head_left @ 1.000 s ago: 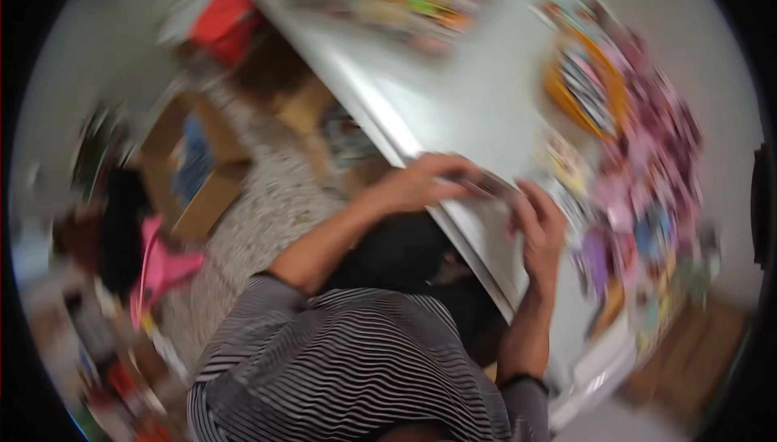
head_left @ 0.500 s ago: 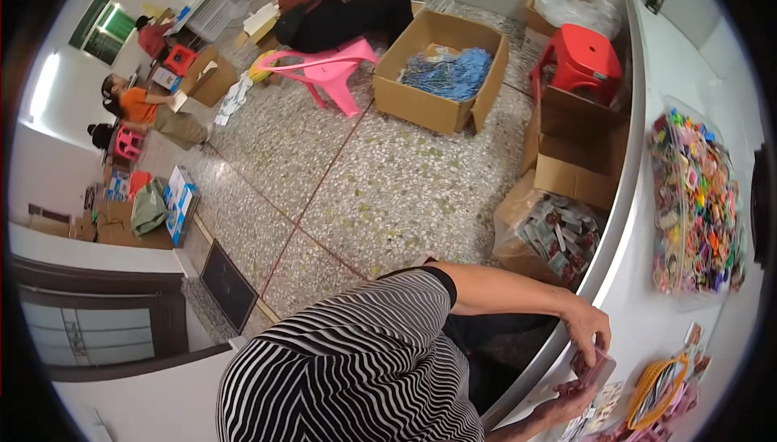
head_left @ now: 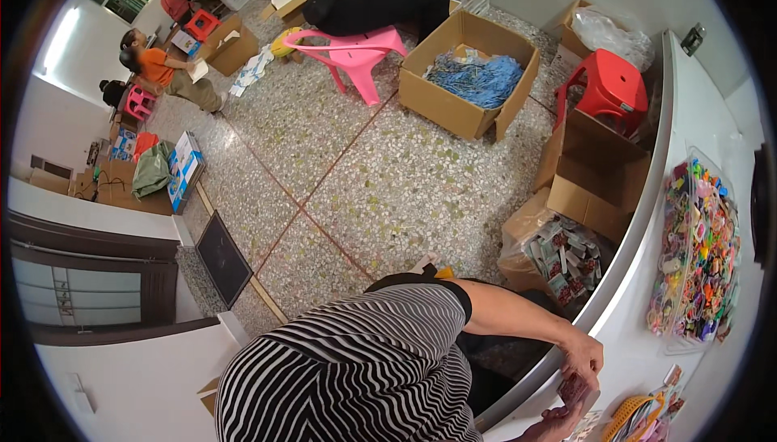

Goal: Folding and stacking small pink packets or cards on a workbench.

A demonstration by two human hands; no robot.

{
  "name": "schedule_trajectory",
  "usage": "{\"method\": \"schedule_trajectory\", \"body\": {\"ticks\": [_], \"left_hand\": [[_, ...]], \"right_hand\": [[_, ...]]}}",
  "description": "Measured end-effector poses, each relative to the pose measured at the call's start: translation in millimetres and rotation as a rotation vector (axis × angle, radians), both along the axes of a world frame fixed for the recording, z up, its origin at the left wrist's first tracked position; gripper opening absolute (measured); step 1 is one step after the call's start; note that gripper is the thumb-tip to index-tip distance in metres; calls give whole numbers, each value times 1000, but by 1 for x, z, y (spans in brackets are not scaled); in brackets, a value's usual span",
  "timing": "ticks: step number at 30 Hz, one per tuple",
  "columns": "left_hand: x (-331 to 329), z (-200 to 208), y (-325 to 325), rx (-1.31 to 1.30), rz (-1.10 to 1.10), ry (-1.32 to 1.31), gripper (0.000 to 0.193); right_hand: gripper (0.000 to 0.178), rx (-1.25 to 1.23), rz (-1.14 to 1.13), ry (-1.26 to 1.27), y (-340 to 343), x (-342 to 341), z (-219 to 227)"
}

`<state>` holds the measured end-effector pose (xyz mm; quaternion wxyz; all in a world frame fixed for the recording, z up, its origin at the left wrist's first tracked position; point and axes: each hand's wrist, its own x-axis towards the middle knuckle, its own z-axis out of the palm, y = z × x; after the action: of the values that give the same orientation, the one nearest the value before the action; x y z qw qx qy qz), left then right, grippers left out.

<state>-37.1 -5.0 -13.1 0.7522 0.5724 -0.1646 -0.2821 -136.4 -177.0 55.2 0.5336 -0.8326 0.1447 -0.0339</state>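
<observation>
In front of me, over the white tabletop point(head_left: 627, 337), my left hand point(head_left: 583, 354) is closed with its fingers on the upper part of a small flat packet point(head_left: 573, 389). The packet is dark red and pinkish, partly pale, and blurred. My right hand point(head_left: 558, 424) comes up from the lower edge and grips it from below, its fingers partly hidden. Close to the hands, some small flat pale packets point(head_left: 584, 426) lie on the table. A yellow basket point(head_left: 623, 418) stands to their right, with pink and pale items around it.
A clear tray point(head_left: 673, 280) of colourful small items lies farther along the table. Below the table's edge stand an open carton point(head_left: 599, 171) and a bag-lined box of packets point(head_left: 518, 256). A red stool point(head_left: 607, 86) and a carton of blue strands point(head_left: 453, 110) are beyond. Several people sit behind.
The whole view has shifted, so the room and table sit farther right and lower. Both hands still hold the packet, which has turned slightly between them.
</observation>
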Motion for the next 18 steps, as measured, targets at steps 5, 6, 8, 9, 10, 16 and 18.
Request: {"method": "schedule_trajectory", "body": {"ticks": [5, 6, 8, 9, 10, 16, 18], "left_hand": [[0, 2, 0, 0, 9, -25, 49], [0, 2, -1, 0, 11, -24, 49], [1, 4, -1, -107, -39, 78, 43], [4, 2, -3, -106, -37, 75, 43], [8, 1, -5, -106, -75, 144, 39], [12, 21, -21, -12, -74, 264, 20], [11, 22, -26, 12, -16, 266, 18]], "right_hand": [[41, -110, 117, -113, 10, 0, 12], [42, -129, 141, -135, 13, 0, 13], [42, -222, 188, -211, 20, -1, 18], [42, -268, 212, -252, 22, 0, 19], [42, -266, 214, -255, 20, 2, 14], [40, -88, 149, -307, 16, 1, 2], [39, -60, 97, -265, 10, 2, -4]]}}
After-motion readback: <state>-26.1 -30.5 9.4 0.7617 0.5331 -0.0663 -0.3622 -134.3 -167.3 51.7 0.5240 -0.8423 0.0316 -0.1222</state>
